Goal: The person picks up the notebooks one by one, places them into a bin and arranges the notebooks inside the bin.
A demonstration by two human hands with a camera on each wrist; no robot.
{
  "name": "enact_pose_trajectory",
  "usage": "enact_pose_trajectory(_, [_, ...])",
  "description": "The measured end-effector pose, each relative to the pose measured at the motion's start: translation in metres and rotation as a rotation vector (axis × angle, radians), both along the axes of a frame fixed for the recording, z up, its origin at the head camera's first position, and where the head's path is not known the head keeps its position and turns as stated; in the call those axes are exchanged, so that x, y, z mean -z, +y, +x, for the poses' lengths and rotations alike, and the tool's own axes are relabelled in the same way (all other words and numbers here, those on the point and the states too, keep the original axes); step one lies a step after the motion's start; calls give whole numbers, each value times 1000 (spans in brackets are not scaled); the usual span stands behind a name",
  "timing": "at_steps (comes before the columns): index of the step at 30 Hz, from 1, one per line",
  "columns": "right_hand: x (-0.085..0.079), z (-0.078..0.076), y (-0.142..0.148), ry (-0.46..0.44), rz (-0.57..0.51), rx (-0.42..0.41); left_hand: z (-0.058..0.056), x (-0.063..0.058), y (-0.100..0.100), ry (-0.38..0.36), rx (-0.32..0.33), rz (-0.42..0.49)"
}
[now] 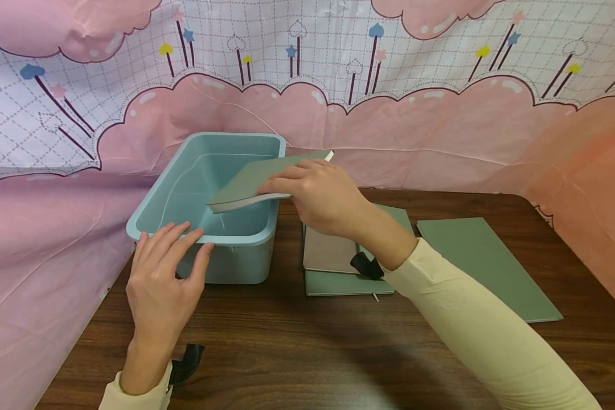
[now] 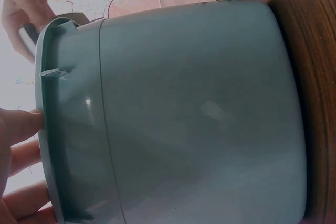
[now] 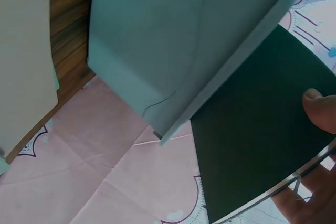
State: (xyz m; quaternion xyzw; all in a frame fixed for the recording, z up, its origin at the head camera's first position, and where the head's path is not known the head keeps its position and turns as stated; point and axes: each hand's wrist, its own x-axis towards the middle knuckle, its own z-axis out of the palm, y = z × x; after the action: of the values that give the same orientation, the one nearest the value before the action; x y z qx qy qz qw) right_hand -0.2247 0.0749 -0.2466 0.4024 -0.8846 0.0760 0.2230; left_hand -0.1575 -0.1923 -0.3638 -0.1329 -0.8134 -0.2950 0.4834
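Observation:
My right hand [image 1: 328, 196] pinches a green hardcover notebook [image 1: 256, 176] by its edge, thumb on one cover and fingers on the other. Tilted, the notebook reaches over the right part of a blue plastic bin [image 1: 230, 265]. In the right wrist view, a ribbon marker hangs from the page edge of the dark-looking notebook [image 3: 252, 129]. Fingers of my left hand [image 1: 161, 279] rest spread on the bin's near rim. The left wrist view shows the thumb [image 2: 23, 124] touching that rim.
Right of the bin lies a beige notebook [image 1: 328, 250] on a larger green notebook [image 1: 343, 285]. Another green notebook [image 1: 492, 267] lies farther right on the wooden table [image 1: 266, 353]. Behind, a pink and white patterned cloth [image 1: 415, 136] hangs.

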Motion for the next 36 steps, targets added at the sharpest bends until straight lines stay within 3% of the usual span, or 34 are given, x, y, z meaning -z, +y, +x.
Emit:
enact_pose_trajectory(16, [3,-8,4,22,125,-18,2,-3,0,-46,1,17])
enact_pose_trajectory(26, [4,-15,10,-54,112,-10,0,-1,1,-3,-1,7])
enact_pose_trajectory(36, [7,-16,9,-57,106,-44,1,-1,1,-6,2,11])
